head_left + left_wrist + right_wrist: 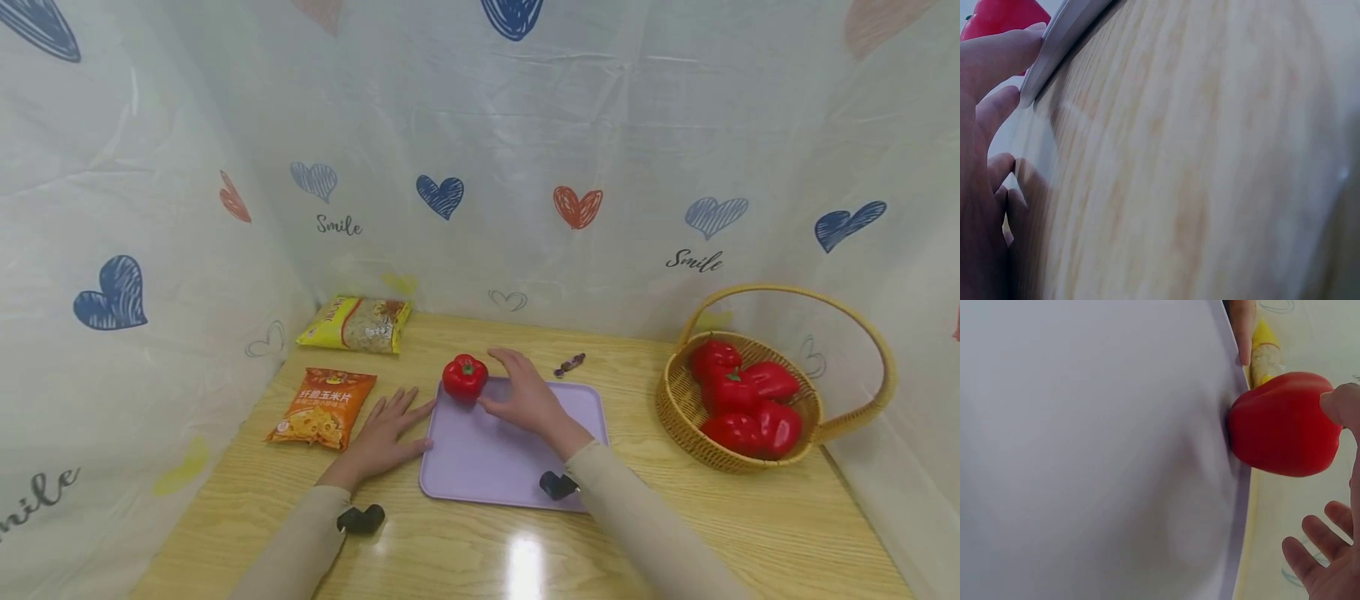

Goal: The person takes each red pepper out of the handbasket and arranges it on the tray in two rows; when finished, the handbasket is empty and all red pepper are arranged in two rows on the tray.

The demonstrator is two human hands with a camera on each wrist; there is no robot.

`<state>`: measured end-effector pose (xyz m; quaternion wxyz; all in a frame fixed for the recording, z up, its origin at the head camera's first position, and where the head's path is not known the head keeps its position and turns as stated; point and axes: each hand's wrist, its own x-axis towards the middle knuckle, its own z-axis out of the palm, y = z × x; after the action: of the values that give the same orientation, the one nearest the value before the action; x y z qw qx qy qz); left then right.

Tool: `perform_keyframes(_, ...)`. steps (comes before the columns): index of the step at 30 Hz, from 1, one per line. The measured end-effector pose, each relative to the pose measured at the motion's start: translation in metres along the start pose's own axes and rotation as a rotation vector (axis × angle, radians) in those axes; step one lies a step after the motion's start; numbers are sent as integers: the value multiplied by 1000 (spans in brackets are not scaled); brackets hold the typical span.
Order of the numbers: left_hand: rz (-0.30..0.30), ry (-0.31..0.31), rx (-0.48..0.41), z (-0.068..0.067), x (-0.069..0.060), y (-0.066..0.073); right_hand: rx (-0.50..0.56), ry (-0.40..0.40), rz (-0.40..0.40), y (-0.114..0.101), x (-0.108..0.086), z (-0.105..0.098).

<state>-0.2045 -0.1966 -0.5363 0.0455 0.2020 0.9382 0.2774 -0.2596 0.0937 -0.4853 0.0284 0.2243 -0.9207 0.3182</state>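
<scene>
A red bell pepper (465,378) sits at the far left corner of the lilac tray (480,467), its green stem facing up. My right hand (527,401) is just to its right with the fingers spread. In the right wrist view the thumb overlaps the pepper (1285,425); whether it touches, I cannot tell. The other fingers are apart from it. My left hand (381,442) lies with spread fingers at the tray's left side. Seen from the left wrist, thumb and a finger touch the tray's rim (1063,47).
On the right stands a wicker basket (686,437) with a tall handle, holding several red peppers (731,390). An orange snack bag (322,408) and a yellow bag (358,324) lie to the left. A small wrapped candy (570,365) is behind the tray. Curtains hang around the table.
</scene>
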Motion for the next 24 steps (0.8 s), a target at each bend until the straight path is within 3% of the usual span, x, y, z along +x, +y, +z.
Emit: perform_keyframes(24, 9, 1, 10, 0, 0, -1, -45, 2, 46, 21, -37, -31)
